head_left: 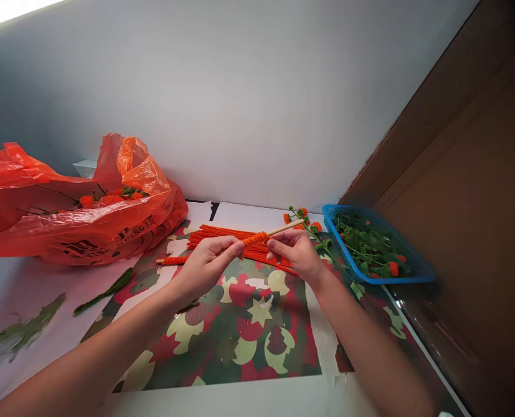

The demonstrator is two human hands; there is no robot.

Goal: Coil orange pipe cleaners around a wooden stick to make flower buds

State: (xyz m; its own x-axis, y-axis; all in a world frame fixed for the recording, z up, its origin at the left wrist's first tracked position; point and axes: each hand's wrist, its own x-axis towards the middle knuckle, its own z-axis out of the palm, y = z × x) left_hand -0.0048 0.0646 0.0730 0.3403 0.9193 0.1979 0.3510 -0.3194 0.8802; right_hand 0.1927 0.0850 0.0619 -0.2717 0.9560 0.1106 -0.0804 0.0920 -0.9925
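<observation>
The bench [240, 402] bears a patterned sheet [257, 341] below the left grip [208, 263] and right grip [296, 252], with orange stems [255, 253] just beyond, a red bag [122, 231] leftward and a blue basket [348, 249] rightward.

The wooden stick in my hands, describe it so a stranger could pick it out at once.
Find the patterned sheet, then the left hand and right hand above it. Both hold the wooden stick, its pale end bare beyond fuzzy orange coils. Unlike the similar wrapped stick lying left, it's held up.
</observation>
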